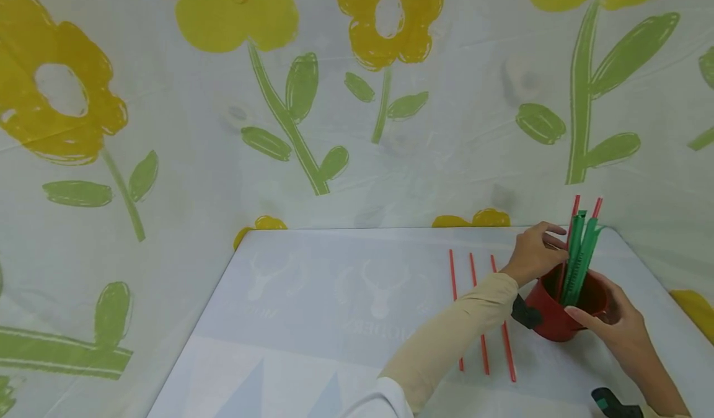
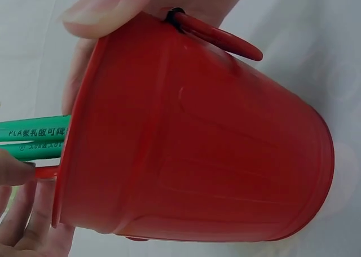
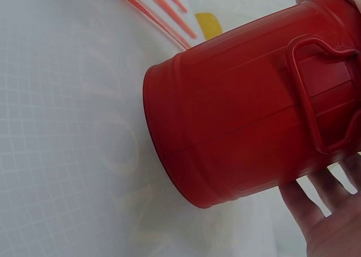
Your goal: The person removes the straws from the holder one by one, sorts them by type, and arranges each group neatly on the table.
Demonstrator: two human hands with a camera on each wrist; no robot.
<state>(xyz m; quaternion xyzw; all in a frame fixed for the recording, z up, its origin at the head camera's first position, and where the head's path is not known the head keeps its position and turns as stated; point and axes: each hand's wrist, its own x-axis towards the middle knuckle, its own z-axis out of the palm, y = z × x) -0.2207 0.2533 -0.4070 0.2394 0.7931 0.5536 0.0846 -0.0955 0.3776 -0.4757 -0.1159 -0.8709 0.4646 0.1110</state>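
Red pot (image 1: 558, 326): placed nr R end of table (image 1: 312, 281); whether base was fully rested on tabletop couldn't be told.
R hand (image 1: 619, 319): wrapped on pot, thumb at rim, fingers round side; pot was thus steadied, & a firm hold, w/o squeezing, was judged best.
L hand (image 1: 538, 253): closed in a pinch on red straw (image 2: 48, 171), just outside rim; light pressure was advised, as a thin straw could prob. be crushed.
Green packets (image 1: 577, 272): leaned together in pot, right beside pinched straw; finger clearance was needed lest they be dragged along.
Second red straw (image 1: 598, 207): tip seen above packets; best left undisturbed.
Straw path: to be lined up w/ pot's opening, so rim wasn't snagged.
Loose red straws (image 1: 509, 356): three laid side by side, apart, on table, partly hidden by L forearm (image 1: 457, 337); forearm was best held high so none were rolled.
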